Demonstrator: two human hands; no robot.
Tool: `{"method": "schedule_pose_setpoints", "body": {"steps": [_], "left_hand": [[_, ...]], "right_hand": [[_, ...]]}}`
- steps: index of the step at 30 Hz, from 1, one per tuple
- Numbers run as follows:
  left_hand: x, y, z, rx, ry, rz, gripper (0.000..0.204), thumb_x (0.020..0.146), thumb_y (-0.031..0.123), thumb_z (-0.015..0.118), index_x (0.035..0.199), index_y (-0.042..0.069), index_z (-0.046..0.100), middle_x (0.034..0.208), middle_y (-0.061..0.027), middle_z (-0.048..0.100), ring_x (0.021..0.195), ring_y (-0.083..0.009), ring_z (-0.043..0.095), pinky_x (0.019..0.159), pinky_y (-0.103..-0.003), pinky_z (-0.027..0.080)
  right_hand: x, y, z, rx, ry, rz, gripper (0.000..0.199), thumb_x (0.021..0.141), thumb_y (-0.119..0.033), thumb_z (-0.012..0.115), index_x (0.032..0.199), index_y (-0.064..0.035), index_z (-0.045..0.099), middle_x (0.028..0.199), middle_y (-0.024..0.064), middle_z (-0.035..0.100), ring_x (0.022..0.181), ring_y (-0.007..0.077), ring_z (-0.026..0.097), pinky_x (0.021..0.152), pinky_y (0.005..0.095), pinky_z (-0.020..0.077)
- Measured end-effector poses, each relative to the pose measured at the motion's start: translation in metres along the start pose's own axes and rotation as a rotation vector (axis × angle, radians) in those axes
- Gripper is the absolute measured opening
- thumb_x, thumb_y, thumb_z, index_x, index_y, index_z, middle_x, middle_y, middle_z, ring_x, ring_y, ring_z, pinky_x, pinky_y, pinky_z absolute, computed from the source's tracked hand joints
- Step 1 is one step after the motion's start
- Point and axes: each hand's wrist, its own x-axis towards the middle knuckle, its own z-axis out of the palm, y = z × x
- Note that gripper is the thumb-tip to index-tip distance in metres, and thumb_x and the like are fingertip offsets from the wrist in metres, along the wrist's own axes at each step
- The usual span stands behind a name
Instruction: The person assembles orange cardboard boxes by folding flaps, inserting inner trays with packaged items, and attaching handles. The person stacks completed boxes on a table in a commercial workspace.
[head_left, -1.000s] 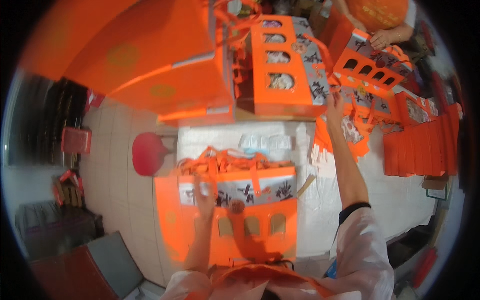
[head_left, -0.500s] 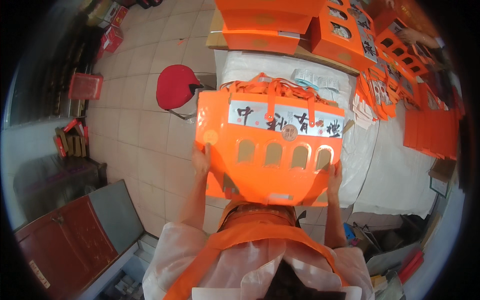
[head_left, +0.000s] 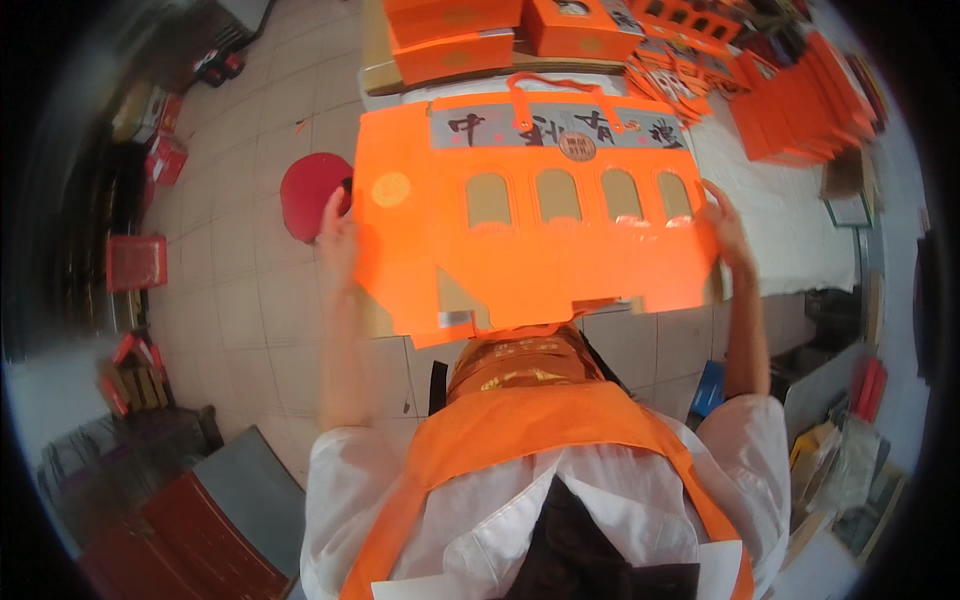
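Between my two hands I hold an orange cardboard gift box (head_left: 560, 265), flattened or only partly opened. Its front has a row of several arched windows, a grey printed band and a round seal. An orange strap handle (head_left: 560, 82) rises from its top edge, and loose flaps and notches show along the bottom. My left hand (head_left: 338, 240) grips the left edge, its thumb on the front. On the right edge my right hand (head_left: 727, 232) is closed in the same way. Most of the fingers of both hands are hidden behind the cardboard.
A table with a white cover (head_left: 790, 220) stands ahead and right. On it are made-up orange boxes (head_left: 455, 55), orange straps (head_left: 668, 85) and a stack of flat orange cartons (head_left: 800, 105). A red stool (head_left: 312, 195) is on the tiled floor at left; board panels (head_left: 245, 475) lean lower left.
I have raised the box higher in view, and its lower flaps now show more. The bundle of straps behind its top edge is now out of sight. My view has shifted.
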Motion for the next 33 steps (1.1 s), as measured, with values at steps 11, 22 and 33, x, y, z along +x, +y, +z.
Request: {"method": "schedule_pose_setpoints", "body": {"steps": [11,22,33], "left_hand": [[0.004,0.135,0.004,0.058,0.004,0.201,0.026,0.092,0.027,0.050,0.089,0.002,0.058,0.069,0.0013,0.050,0.065,-0.0059,0.043,0.058,-0.024,0.037],[-0.067,0.057,0.060,-0.355,0.003,0.094,0.035,0.094,0.019,0.043,0.125,0.003,0.036,0.125,-0.0038,0.044,0.117,-0.0123,0.038,0.101,-0.031,0.027],[-0.083,0.082,0.102,-0.088,0.134,0.208,0.064,0.092,0.023,0.046,0.140,0.001,0.009,0.141,-0.0144,0.023,0.128,-0.0220,0.028,0.103,-0.036,0.027]], "right_hand": [[-0.015,-0.112,-0.043,0.180,0.108,-0.391,0.027,0.090,-0.031,0.050,0.076,-0.0088,0.045,0.076,0.0003,0.049,0.073,0.0115,0.050,0.071,0.0274,0.0422],[0.012,-0.075,-0.008,0.112,0.591,-0.396,0.102,0.073,-0.044,0.071,0.138,0.0038,0.009,0.134,0.0199,0.031,0.121,0.0255,0.035,0.099,0.0352,0.0325],[-0.039,-0.097,0.017,0.255,0.019,-0.528,0.066,0.076,-0.007,0.044,0.139,-0.0030,0.025,0.141,0.0115,0.029,0.131,0.0193,0.026,0.106,0.0317,0.0202]]}}
